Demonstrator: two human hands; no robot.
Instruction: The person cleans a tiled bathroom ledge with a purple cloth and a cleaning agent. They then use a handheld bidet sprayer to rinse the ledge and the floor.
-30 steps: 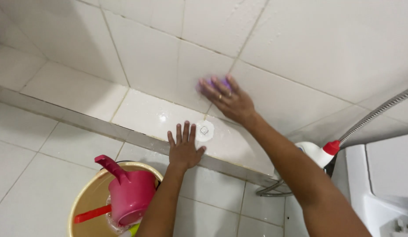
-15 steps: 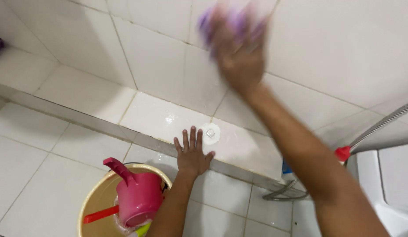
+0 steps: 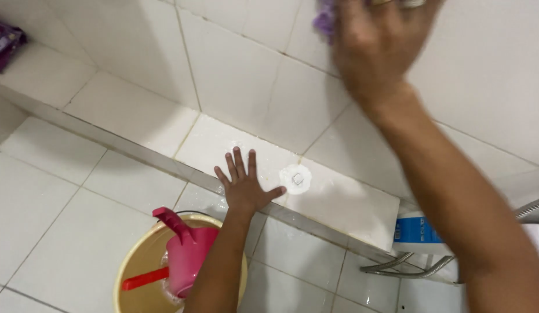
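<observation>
My left hand point(image 3: 244, 184) is lying flat, fingers spread, on the tiled ledge point(image 3: 130, 110); above the ledge, my right hand point(image 3: 378, 43) is pressing a purple cloth point(image 3: 324, 21) against the wall

The raised right hand point(image 3: 381, 43) is motion-blurred, its fingertips cut off by the top edge, and it hides most of the crumpled purple cloth point(image 3: 324, 20). The left forearm covers part of the round yellow plastic bucket point(image 3: 143, 271), whose lower rim runs off the bottom edge. A white-and-blue bottle point(image 3: 413, 230) sits half hidden behind the right arm.
</observation>
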